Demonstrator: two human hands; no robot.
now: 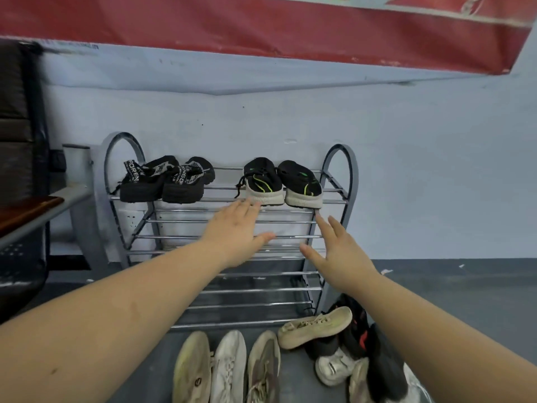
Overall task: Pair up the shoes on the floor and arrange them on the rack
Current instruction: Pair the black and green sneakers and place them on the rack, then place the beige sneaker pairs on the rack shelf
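Note:
A metal shoe rack (337, 175) with chrome bars stands against the blue wall. Its top shelf carries a pair of black sandals (167, 180) at the left and a pair of black sneakers with green accents (283, 183) at the right. My left hand (236, 232) reaches forward with straight fingers, its tips just below the left sneaker's sole. Spread open, my right hand (338, 251) hovers below the right sneaker, one fingertip near its sole. Both hands hold nothing. On the floor in front of the rack lie several loose shoes: beige and white sneakers (228, 367) and a beige shoe (315, 327) atop dark ones (357, 330).
The rack's middle and lower shelves (250, 290) hold no shoes. A dark chair and a bench edge (32, 210) stand at the left. A red banner (261, 24) hangs on the wall above. Grey floor (453, 301) stretches to the right of the rack.

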